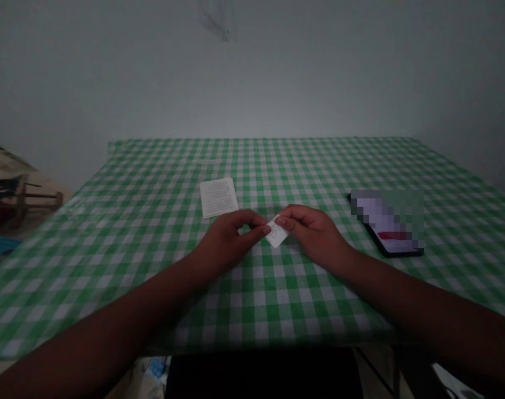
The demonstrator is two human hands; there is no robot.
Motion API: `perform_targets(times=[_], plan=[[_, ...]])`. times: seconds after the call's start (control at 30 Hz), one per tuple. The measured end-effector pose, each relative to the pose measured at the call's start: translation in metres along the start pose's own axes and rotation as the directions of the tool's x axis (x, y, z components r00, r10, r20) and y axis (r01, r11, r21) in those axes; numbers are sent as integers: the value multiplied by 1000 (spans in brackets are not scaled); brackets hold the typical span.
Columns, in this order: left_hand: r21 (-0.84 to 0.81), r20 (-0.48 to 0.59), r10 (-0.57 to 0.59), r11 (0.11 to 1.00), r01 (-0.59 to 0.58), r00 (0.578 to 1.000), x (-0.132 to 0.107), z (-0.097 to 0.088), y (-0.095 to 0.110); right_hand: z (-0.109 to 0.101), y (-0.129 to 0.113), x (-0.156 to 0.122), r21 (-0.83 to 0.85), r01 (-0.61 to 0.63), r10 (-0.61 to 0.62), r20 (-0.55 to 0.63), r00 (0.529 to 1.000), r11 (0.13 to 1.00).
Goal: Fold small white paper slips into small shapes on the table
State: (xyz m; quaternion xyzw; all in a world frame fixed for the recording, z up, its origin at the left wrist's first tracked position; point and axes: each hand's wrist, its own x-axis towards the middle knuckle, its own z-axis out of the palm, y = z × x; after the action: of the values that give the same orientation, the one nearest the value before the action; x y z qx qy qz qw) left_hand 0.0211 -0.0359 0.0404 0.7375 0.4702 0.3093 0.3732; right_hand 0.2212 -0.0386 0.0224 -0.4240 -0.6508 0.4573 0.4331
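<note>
A small white piece with dark markings and a rounded corner, like a card or folded paper point(277, 237), is held between both hands just above the table. My left hand point(231, 235) pinches its left edge between thumb and fingers. On the other side, my right hand point(313, 230) grips its upper right part, thumb on top. The fingers cover much of the piece, so its full shape is hidden. Just beyond my left hand lies a stack of printed paper sheets point(218, 198), flat on the cloth.
A green and white checked tablecloth point(269, 299) covers the table. To the right lies a phone point(396, 244), its screen partly blurred out. A pale wall point(252, 83) stands behind the table's far edge. At far left is a wooden stool-like frame point(39, 197) on the floor.
</note>
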Motion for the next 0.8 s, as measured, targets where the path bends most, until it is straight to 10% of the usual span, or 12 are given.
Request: perform_targets(times=[0.8], plan=[[-376,121,-169,904,203,978,8,-8,-13,-4,5,7,105,-27,37,-89,995,994]])
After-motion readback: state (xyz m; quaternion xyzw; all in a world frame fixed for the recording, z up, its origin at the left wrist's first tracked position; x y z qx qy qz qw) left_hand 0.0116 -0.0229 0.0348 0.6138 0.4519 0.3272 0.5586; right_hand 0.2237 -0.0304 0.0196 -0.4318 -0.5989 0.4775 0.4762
